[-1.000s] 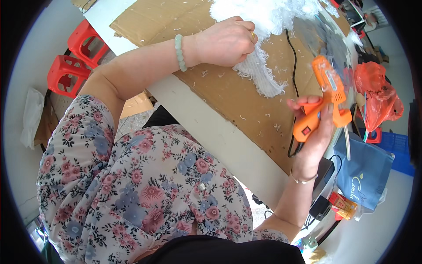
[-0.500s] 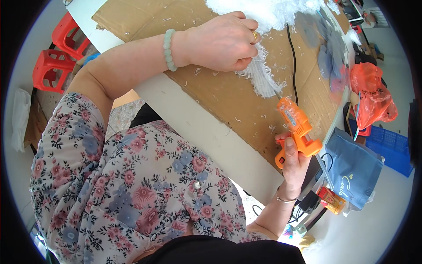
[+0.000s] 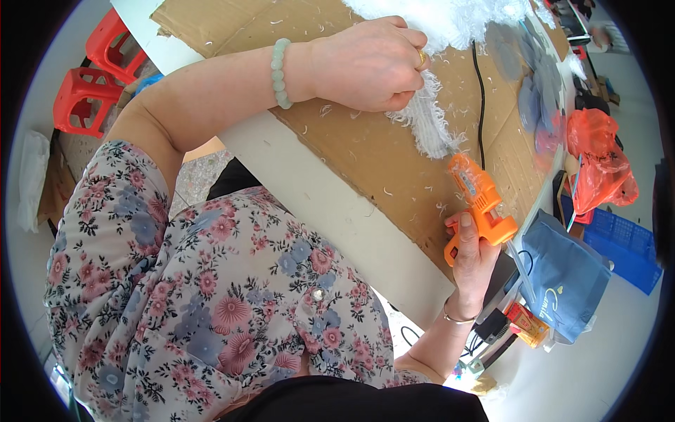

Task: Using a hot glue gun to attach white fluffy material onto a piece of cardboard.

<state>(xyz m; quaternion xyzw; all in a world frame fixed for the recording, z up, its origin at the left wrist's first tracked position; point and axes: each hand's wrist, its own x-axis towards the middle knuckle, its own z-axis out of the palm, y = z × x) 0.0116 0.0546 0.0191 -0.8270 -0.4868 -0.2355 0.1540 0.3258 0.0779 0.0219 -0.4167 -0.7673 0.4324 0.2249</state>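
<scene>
**Fringed white cloth: soft, light; glue gun at its lower end**

White cloth (image 3: 430,125) lies at 1–2 o'clock of view, on cardboard (image 3: 330,151) over the tabletop (image 3: 278,165). Left hand (image 3: 369,65): fingers curled narrow on cloth's upper end, tips partly hidden. Right hand (image 3: 472,266): fingers wrapped round handle of orange glue gun (image 3: 479,197), nozzle toward 11 o'clock; contact unclear. Judged: cloth limp, fringe sheds; hold by woven middle. Gun stiff, probably hot-nosed; handle only.
</scene>
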